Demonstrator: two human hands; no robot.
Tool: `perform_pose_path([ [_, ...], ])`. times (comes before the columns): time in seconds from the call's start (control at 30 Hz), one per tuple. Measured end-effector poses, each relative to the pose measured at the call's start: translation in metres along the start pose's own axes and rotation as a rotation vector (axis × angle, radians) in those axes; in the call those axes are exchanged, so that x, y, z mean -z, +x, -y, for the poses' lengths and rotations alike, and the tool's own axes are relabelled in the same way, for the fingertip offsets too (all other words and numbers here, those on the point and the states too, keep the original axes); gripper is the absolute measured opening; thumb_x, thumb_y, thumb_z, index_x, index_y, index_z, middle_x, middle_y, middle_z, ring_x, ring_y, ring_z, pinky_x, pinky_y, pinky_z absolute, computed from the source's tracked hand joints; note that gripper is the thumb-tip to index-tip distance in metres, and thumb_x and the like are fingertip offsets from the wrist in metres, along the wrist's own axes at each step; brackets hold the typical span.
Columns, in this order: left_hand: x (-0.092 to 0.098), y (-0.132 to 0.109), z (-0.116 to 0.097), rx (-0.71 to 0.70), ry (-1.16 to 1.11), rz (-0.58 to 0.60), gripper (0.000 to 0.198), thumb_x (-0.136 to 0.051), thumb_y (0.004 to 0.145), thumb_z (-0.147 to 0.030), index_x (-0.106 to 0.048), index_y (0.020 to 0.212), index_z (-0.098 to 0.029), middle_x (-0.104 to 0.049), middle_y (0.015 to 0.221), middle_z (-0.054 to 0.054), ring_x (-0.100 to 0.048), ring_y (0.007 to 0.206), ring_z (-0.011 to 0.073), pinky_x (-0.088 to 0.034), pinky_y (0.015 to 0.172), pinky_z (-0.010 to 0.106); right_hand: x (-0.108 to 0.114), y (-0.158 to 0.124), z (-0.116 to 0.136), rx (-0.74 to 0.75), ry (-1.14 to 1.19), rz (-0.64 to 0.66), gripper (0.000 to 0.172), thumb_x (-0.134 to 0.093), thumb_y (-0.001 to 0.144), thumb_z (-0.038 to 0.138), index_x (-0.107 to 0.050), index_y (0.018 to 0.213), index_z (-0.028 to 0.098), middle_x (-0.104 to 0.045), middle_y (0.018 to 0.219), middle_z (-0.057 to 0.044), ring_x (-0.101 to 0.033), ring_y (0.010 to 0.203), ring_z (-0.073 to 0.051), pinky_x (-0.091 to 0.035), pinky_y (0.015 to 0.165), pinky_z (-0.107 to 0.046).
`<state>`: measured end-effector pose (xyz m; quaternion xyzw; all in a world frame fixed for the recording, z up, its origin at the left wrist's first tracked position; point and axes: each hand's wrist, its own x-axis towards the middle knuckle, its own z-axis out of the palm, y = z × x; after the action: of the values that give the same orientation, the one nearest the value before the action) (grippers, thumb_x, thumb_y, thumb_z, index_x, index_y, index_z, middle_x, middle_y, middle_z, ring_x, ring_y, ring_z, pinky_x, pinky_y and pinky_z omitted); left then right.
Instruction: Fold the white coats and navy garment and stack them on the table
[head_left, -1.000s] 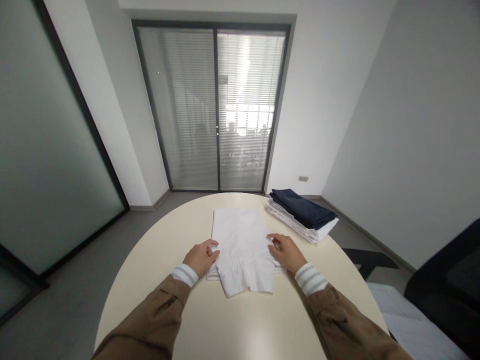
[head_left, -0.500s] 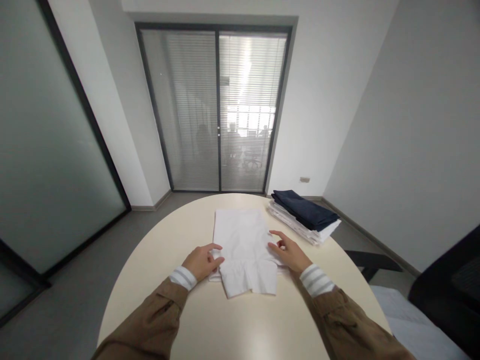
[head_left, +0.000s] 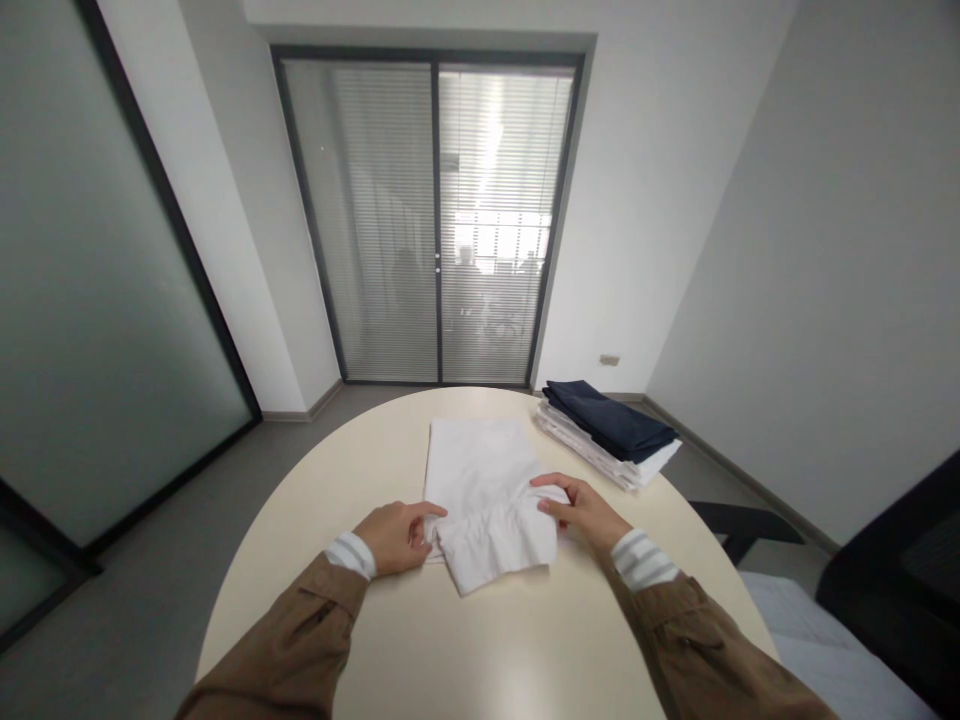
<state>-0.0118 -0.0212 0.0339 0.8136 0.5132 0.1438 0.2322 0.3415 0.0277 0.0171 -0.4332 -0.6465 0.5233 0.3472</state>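
A folded white garment (head_left: 480,465) lies on the round table, its near part loose and wrinkled; its exact kind I cannot make out. At its left edge, my left hand (head_left: 395,535) is closed on the fabric, index finger over the top and the other fingers curled by the side. My right hand (head_left: 585,508) pinches the right edge between thumb and fingers, and the cloth there is bunched and slightly raised.
The round cream table (head_left: 300,560) carries a stack of folded white cloth (head_left: 585,450) with a dark navy folded piece (head_left: 611,418) on top, at the far right. A black chair (head_left: 900,570) stands at the right, with pale fabric (head_left: 810,630) beside it.
My right hand has taken hold of the garment's right edge and bunched it. My left hand has shifted slightly left and down. The garment's near part has become more wrinkled and skewed.
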Motion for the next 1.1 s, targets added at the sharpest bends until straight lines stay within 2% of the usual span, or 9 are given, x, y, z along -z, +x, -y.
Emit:
perform_pose_path([
  [0.17, 0.001, 0.001, -0.002, 0.004, 0.155, -0.077, 0.041, -0.06, 0.076, -0.03, -0.068, 0.117, -0.03, -0.07, 0.071, -0.003, -0.065, 0.069, 0.0196, -0.04, 0.063, 0.026, -0.002, 0.004, -0.001, -0.006, 0.103, -0.065, 0.058, -0.077, 0.072, 0.053, -0.059, 0.116, 0.02, -0.057, 0.068, 0.005, -0.05, 0.054, -0.008, -0.041, 0.049, -0.019],
  [0.3, 0.002, 0.003, -0.001, 0.08, 0.223, -0.181, 0.033, -0.047, 0.088, -0.03, -0.072, 0.109, -0.03, -0.069, 0.063, 0.001, -0.066, 0.066, 0.0218, -0.041, 0.065, 0.029, -0.003, 0.004, 0.001, -0.049, 0.063, -0.064, 0.06, -0.071, 0.075, 0.06, -0.058, 0.118, 0.021, -0.053, 0.059, 0.007, -0.049, 0.045, -0.008, -0.041, 0.044, -0.019],
  [0.43, 0.0, 0.006, 0.003, 0.056, 0.023, -0.19, 0.036, -0.038, 0.095, -0.035, -0.07, 0.108, -0.026, -0.068, 0.055, -0.001, -0.065, 0.057, 0.0193, -0.045, 0.065, 0.028, -0.005, 0.002, 0.003, -0.109, 0.016, -0.05, 0.063, -0.062, 0.079, 0.066, -0.057, 0.125, 0.022, -0.054, 0.054, 0.007, -0.051, 0.041, -0.01, -0.043, 0.041, -0.021],
  [0.6, -0.012, 0.012, 0.006, 0.12, -0.362, -0.218, 0.037, -0.048, 0.09, -0.044, -0.065, 0.109, -0.018, -0.073, 0.072, 0.003, -0.055, 0.039, 0.0135, -0.045, 0.048, 0.026, -0.002, 0.0, 0.002, -0.121, -0.046, 0.038, 0.068, -0.069, 0.077, 0.06, -0.053, 0.132, 0.024, -0.058, 0.064, 0.005, -0.055, 0.049, -0.01, -0.044, 0.043, -0.02],
  [0.73, -0.026, 0.019, 0.002, 0.088, -0.637, -0.344, 0.042, -0.068, 0.075, -0.038, -0.063, 0.11, -0.015, -0.07, 0.091, 0.006, -0.066, 0.061, 0.0143, -0.052, 0.063, 0.027, 0.0, -0.001, 0.003, -0.04, -0.031, 0.108, 0.079, -0.086, 0.06, 0.043, -0.054, 0.129, 0.024, -0.062, 0.083, 0.003, -0.054, 0.058, -0.009, -0.044, 0.05, -0.021],
  [0.8, -0.033, 0.021, -0.003, 0.066, -0.784, -0.389, 0.056, -0.076, 0.067, -0.034, -0.059, 0.118, -0.016, -0.066, 0.104, 0.008, -0.068, 0.077, 0.0171, -0.054, 0.072, 0.03, -0.001, -0.001, 0.004, -0.01, -0.007, 0.098, 0.076, -0.088, 0.058, 0.039, -0.057, 0.125, 0.021, -0.063, 0.086, 0.002, -0.054, 0.061, -0.009, -0.045, 0.055, -0.022],
  [0.9, -0.042, 0.023, -0.012, 0.072, -0.966, -0.403, 0.078, -0.082, 0.06, -0.031, -0.05, 0.13, -0.019, -0.056, 0.125, 0.013, -0.064, 0.096, 0.0214, -0.056, 0.076, 0.033, -0.002, 0.0, 0.007, -0.005, 0.033, 0.072, 0.074, -0.087, 0.059, 0.037, -0.058, 0.125, 0.018, -0.064, 0.087, 0.0, -0.058, 0.066, -0.012, -0.047, 0.061, -0.024],
  [1.0, -0.048, 0.021, -0.018, 0.056, -1.016, -0.385, 0.096, -0.082, 0.06, -0.028, -0.035, 0.143, -0.022, -0.043, 0.141, 0.017, -0.061, 0.103, 0.022, -0.057, 0.076, 0.032, -0.003, 0.001, 0.01, 0.014, 0.055, 0.038, 0.074, -0.086, 0.06, 0.036, -0.057, 0.127, 0.019, -0.066, 0.088, -0.001, -0.061, 0.074, -0.015, -0.05, 0.07, -0.029],
  [1.1, -0.05, 0.021, -0.02, 0.067, -0.964, -0.457, 0.095, -0.078, 0.062, -0.025, -0.032, 0.145, -0.022, -0.036, 0.147, 0.017, -0.062, 0.099, 0.0193, -0.057, 0.074, 0.031, -0.003, 0.002, 0.012, 0.056, 0.061, -0.003, 0.071, -0.084, 0.061, 0.036, -0.059, 0.125, 0.02, -0.069, 0.094, -0.002, -0.064, 0.083, -0.019, -0.051, 0.08, -0.034],
])
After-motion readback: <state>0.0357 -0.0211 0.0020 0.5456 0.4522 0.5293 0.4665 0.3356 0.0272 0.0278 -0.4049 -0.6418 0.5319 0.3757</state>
